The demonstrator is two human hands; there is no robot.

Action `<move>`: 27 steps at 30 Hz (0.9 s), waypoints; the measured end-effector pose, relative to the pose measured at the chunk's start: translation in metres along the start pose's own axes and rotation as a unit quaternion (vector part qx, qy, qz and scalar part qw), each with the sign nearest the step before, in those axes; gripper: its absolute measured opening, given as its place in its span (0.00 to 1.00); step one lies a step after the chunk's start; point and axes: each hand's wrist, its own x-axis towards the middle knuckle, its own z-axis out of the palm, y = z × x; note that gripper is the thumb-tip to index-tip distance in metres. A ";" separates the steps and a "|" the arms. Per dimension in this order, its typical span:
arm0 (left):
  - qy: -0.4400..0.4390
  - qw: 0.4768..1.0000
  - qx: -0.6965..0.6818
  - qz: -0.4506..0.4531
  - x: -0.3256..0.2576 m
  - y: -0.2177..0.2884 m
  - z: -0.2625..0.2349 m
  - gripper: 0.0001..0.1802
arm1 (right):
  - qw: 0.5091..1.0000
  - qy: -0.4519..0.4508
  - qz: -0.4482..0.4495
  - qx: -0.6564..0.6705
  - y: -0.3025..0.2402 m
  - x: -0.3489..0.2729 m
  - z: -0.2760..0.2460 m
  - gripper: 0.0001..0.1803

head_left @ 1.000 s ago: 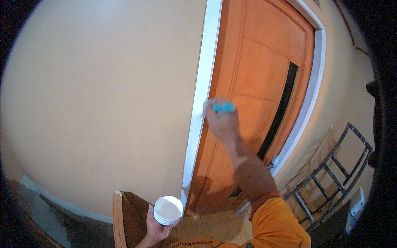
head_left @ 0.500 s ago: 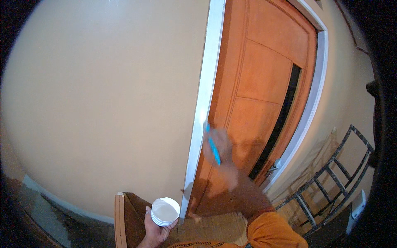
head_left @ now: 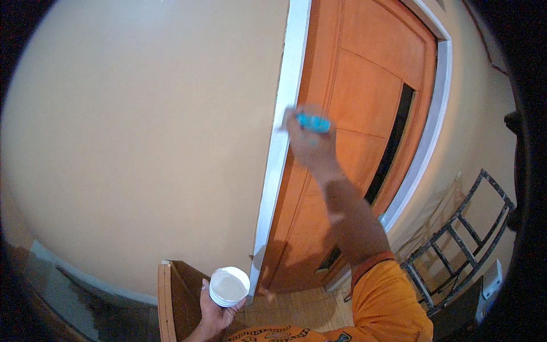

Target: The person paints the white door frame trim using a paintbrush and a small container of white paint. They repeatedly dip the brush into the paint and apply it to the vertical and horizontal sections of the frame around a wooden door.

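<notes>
A round white tub (head_left: pixel 229 285) of white paint rests in my left hand (head_left: pixel 215 312), the fingers wrapped around its side and base. My right hand (head_left: pixel 312 139) is raised and closed on a paintbrush with a turquoise handle (head_left: pixel 313 122). The bristle end points left against the white door frame (head_left: pixel 278 137), blurred by motion. Behind my right forearm stands an orange-brown panelled door (head_left: pixel 364 88) with a narrow dark vertical strip.
A beige wall (head_left: pixel 142 142) fills the left side. Below it, a brown wooden piece (head_left: pixel 165 302) stands beside my left hand. On the right, a dark paint-spattered metal ladder (head_left: pixel 456 239) leans near the wall. Wooden flooring (head_left: pixel 279 313) shows below the door.
My right hand has moved up along the door frame, and the brush handle has turned from steep to nearly level. My left hand with the tub has barely shifted.
</notes>
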 end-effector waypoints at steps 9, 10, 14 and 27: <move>0.049 0.998 0.016 0.027 -0.011 -0.001 0.014 0.38 | 0.968 0.042 -0.165 -0.183 0.003 0.001 -0.017 0.09; 0.039 0.998 0.021 0.037 -0.013 -0.001 0.015 0.38 | 0.969 0.016 -0.152 -0.192 0.009 -0.032 -0.013 0.10; 0.050 0.998 -0.029 0.009 -0.014 0.001 0.015 0.37 | 0.991 -0.083 0.100 0.013 0.012 -0.183 -0.008 0.09; -0.023 0.996 -0.076 0.048 0.000 -0.009 -0.015 0.39 | 0.913 -0.239 0.330 0.017 -0.009 -0.408 -0.067 0.04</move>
